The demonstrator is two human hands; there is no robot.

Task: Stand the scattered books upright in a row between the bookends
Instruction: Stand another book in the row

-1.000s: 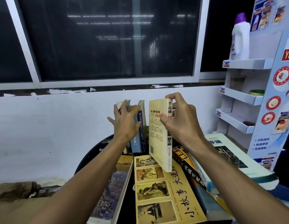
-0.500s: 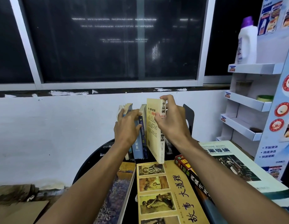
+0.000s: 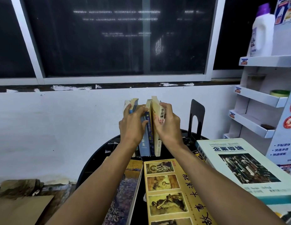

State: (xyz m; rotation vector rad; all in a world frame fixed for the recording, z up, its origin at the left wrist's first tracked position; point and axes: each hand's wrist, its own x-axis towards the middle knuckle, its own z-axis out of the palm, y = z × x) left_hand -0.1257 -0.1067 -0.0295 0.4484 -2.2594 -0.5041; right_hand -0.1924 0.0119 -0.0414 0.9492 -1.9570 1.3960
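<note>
Gripping the cream paperback (image 3: 157, 127) near its top, the right hand (image 3: 168, 125) has its fingers (image 3: 164, 109) clamped on the spine and cover — the book stands upright, its foot on the round black worktop (image 3: 96, 161), pressed against the row of upright books (image 3: 145, 140). The left hand (image 3: 131, 125) lies flat against that row, fingers spread and pressing on the blue spines rather than closed around anything. Just right of the cream paperback, with a gap between, a black bookend (image 3: 196, 117) stands upright. Nearer the camera three books lie flat: a purple-covered one (image 3: 125, 192) under the left forearm, a yellow picture book (image 3: 170, 192) in the middle — and a large pale green textbook (image 3: 239, 166) on the right.
</note>
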